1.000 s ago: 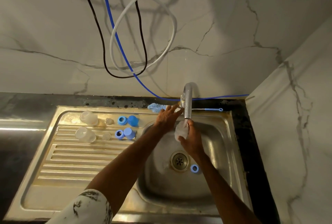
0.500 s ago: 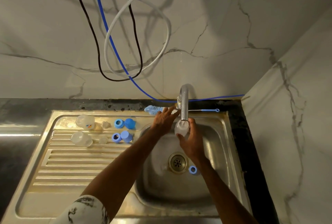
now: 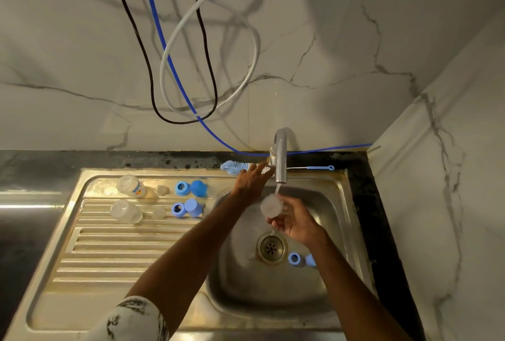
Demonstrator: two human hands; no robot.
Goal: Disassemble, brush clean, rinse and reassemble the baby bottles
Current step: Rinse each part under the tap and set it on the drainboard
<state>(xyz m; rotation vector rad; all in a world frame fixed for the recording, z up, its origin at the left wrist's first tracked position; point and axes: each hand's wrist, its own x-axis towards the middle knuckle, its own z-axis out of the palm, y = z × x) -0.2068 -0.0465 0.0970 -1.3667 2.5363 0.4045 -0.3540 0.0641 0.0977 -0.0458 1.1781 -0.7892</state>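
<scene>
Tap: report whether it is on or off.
On. A thin stream falls from the tap onto the clear bottle held by the right hand.

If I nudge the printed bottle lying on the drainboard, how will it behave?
The printed bottle lies on its side on the drainboard, so it would probably roll. It looks like empty clear plastic, so likely light. The ridges beside it might stop it.

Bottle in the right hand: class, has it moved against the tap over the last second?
Yes. The bottle has dropped away from the tap, toward the drain; the right hand holds it.
</scene>
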